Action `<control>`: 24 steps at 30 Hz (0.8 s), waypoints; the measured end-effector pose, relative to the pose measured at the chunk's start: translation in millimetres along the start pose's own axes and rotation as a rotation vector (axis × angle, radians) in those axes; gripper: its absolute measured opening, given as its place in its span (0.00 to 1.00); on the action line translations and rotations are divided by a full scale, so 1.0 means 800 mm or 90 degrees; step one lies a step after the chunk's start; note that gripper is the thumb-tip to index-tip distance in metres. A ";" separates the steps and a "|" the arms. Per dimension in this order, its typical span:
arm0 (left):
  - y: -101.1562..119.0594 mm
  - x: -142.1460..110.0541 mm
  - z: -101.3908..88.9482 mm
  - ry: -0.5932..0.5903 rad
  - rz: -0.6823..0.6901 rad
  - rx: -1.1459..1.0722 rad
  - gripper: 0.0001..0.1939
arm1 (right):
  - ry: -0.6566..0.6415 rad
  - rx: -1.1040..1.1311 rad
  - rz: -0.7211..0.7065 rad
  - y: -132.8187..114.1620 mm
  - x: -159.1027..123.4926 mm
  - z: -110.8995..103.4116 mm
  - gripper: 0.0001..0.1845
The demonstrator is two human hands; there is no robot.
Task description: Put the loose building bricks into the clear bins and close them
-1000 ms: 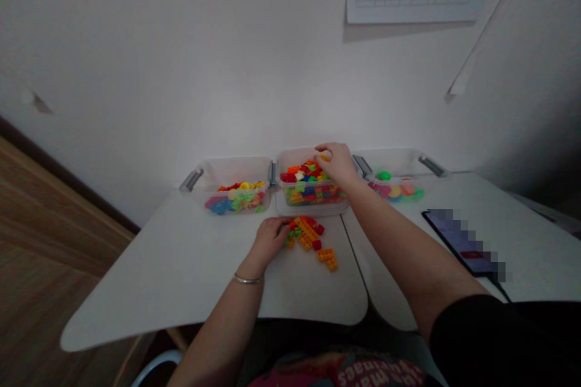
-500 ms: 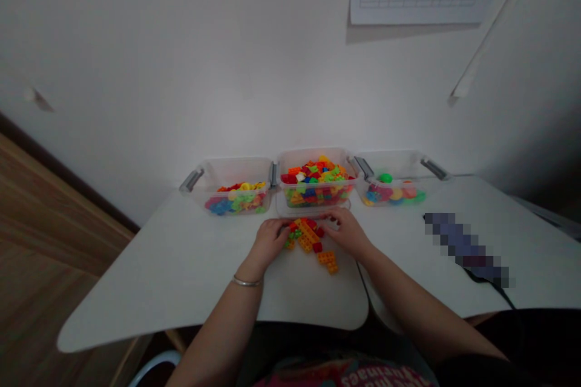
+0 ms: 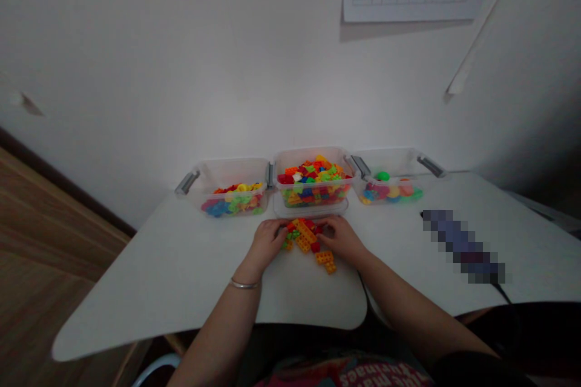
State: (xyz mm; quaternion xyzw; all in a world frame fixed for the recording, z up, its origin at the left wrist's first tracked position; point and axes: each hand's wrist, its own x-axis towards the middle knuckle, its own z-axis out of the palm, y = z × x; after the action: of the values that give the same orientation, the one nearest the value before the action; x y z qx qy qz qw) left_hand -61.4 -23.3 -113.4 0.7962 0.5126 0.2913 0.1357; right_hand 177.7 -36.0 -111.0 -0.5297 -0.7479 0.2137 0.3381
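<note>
A cluster of orange, red and green building bricks (image 3: 303, 236) lies on the white table, with both hands at its sides. My left hand (image 3: 267, 240) is closed at the left edge, thumb and fingertips against the green and red bricks. From the right, my right hand (image 3: 339, 238) curls thumb and fingers round the red bricks at that side; its fingertips are partly hidden. Which single bricks each hand grips is too small to tell. A loose-looking orange brick piece (image 3: 325, 260) lies just below my right hand.
Behind the hands stands a clear box (image 3: 313, 193) full of bricks, on a clear lid (image 3: 309, 211). A left box (image 3: 233, 202) and a right box (image 3: 391, 193) hold other coloured toy pieces. A blurred-out object (image 3: 463, 248) with a cable lies on the right.
My right hand has come slightly lower and its fingers curl closer round the bricks. The left hand stays almost still. The view has shifted slightly.
</note>
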 end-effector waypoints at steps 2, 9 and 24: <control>0.001 0.000 -0.001 -0.002 -0.001 0.003 0.15 | 0.000 -0.006 0.003 0.002 0.000 0.001 0.13; 0.005 0.002 -0.003 -0.007 -0.006 0.004 0.15 | 0.001 -0.027 0.000 0.003 -0.001 0.000 0.12; 0.003 0.003 -0.003 -0.016 0.006 0.001 0.15 | 0.188 0.063 -0.094 -0.036 0.024 -0.046 0.15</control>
State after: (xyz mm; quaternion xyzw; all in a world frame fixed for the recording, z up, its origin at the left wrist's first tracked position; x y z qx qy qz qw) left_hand -60.5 -22.3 -109.3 0.8023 0.5076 0.2811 0.1400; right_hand 182.0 -29.7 -61.2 -0.4819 -0.7157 0.1446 0.4844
